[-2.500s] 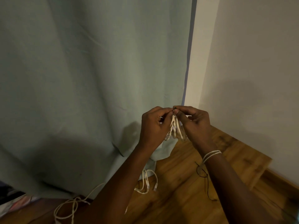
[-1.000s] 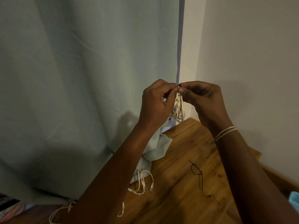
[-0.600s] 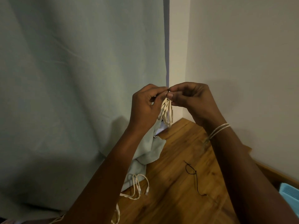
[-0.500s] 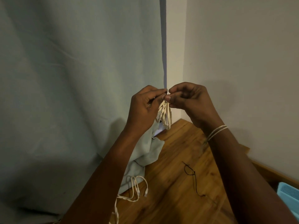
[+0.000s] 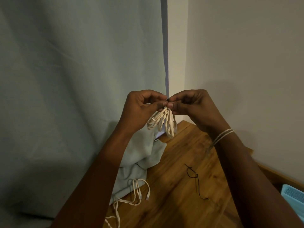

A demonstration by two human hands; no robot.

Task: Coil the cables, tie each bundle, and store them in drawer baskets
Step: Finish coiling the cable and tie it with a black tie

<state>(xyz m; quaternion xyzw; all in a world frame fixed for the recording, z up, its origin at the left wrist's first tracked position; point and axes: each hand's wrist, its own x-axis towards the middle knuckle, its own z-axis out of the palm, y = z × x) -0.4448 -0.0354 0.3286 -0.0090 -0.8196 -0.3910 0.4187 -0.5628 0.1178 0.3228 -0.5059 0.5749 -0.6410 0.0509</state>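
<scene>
Since the frame 0.5 s ago, little is changed: both hands are kept raised at the same spot before the curtain edge, and the coiled bundle (image 5: 162,123) is still hung below them; its loops are now spread a bit wider to the left.

Left hand (image 5: 139,111) and right hand (image 5: 192,106) are met fingertip to fingertip. The top of the bundle is pinched by both, thumb and forefinger of each hand curled on it. Whether a tie is held between the fingertips cannot be told, the spot is too small and dark. The bundle is made of pale twisted cable, folded in several loops, w/ a connector seen at its right side. It is held in the air, well above the wooden table (image 5: 181,203), touching nothing else.

Places rel. to the table: a black tie string (image 5: 195,180) is laid on the wood near the middle, apart from all else. A second pale cable (image 5: 136,193) is laid loose at the left edge, partly on the wood, partly against the crumpled cloth (image 5: 141,155), which is a part of the blue-grey curtain (image 5: 74,79) hung behind the left side. A light blue basket (image 5: 294,199) is seen at the right, beyond the table edge, cut by the frame. Pale bands (image 5: 222,136) are worn on the right wrist.
</scene>
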